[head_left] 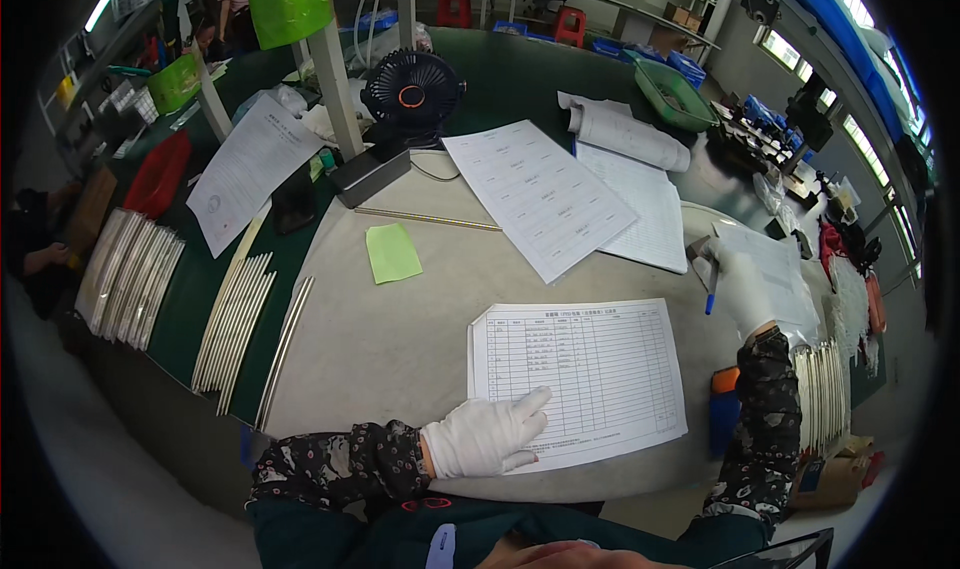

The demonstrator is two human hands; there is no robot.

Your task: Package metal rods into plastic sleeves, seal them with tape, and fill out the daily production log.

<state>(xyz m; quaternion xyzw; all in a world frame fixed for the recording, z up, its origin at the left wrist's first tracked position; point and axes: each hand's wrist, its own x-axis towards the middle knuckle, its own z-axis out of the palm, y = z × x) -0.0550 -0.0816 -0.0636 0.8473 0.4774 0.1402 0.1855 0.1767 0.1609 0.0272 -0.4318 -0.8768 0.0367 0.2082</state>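
My left hand (487, 437), in a white glove, lies flat with its fingers apart on the lower left of a stack of printed table forms (610, 369). A few upper rows of the top form carry handwriting. Out to the right, my right hand (748, 287), gloved in white too, grips a blue pen (711, 291) that points down past its fingertips. Beneath and beside that hand is a paper sheet (770, 254), partly in clear plastic. Between the hands, toward the back, a lined record pad (645, 224) lies partly under a loose printed sheet (540, 199).
Metal rods (235, 329) lie in rows at the left, beside plastic-wrapped bundles (130, 279); more rods (822, 399) stand at the right. A dark fan (411, 94), a black box (372, 174), a green note (393, 253) and a green basket (675, 94) sit farther back.
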